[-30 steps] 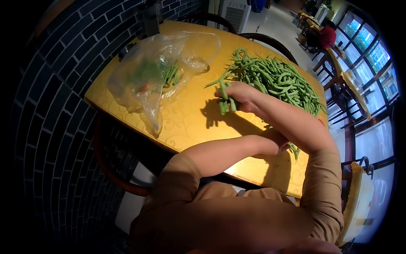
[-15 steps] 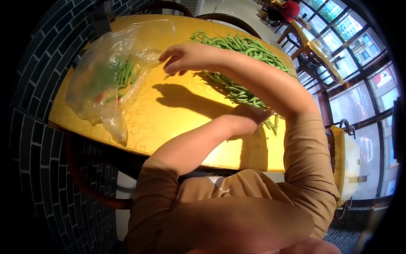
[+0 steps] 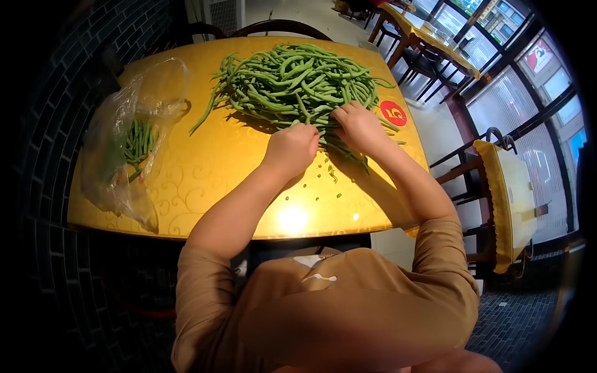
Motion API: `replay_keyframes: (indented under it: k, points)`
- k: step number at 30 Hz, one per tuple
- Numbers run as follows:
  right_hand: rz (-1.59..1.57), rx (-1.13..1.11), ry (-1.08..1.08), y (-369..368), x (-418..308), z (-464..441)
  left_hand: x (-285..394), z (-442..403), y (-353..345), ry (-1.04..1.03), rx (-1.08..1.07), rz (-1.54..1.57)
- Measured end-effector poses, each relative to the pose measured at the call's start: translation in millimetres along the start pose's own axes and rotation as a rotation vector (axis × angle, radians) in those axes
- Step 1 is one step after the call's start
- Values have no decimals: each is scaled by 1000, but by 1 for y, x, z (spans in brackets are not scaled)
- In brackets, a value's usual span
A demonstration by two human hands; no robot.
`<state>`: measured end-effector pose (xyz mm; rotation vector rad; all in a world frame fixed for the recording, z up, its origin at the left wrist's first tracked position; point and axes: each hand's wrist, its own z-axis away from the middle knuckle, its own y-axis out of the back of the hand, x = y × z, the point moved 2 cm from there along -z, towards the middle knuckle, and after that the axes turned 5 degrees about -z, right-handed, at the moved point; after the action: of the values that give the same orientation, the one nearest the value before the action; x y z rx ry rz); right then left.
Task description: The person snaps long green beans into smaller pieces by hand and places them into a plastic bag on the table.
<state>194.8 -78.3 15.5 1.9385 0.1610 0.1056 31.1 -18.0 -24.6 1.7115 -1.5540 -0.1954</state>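
A big heap of green beans (image 3: 292,74) lies on the far middle of the table. At its near edge my left hand (image 3: 291,150) is closed, thumb against fingers, with a green bean showing at the fingertips. Just to the right, my right hand (image 3: 362,128) has its fingers bent and pinched on a green bean at the heap's edge; the fingers hide most of it. Small trimmed bean bits (image 3: 333,177) are scattered below the hands. On the left, a clear plastic bag (image 3: 102,155) lies with its mouth towards the heap, and snapped bean pieces (image 3: 140,140) show inside.
A yellow patterned cloth covers the table (image 3: 186,199). A red round sticker (image 3: 393,113) with a number sits right of the heap. Dark brick wall (image 3: 50,261) runs along the left. Chairs (image 3: 283,28) stand behind, and another yellow-covered table (image 3: 429,37) is at the back right.
My right hand has come back from beside the bag to the heap's near edge. My left hand has moved left along the heap. The view has shifted, showing the whole heap and the red sticker.
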Motion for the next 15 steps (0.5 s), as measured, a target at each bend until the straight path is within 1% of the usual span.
replay_keyframes:
  k: [1, 3, 5, 8, 10, 14, 15]
  points:
    - [54, 13, 5, -5, 0, 2, -2, -2, 3, 58, 75, -12]
    - [163, 39, 17, -12, -1, 4, -6, -3, 5, 150, 28, -81]
    - [92, 83, 29, -9, 0, 5, -9, -4, 6, 208, -27, -115]
    - [-26, 155, 14, 3, 2, 8, -6, -4, 4, 232, -79, -135]
    - [-127, 215, -35, 14, 1, 13, -4, -4, 5, 194, -37, -101]
    - [-340, 413, 23, 22, 14, 18, 6, -5, 7, 120, 87, 10]
    - [-385, 402, 9, 23, 12, 18, 8, -4, 7, 182, 47, 80]
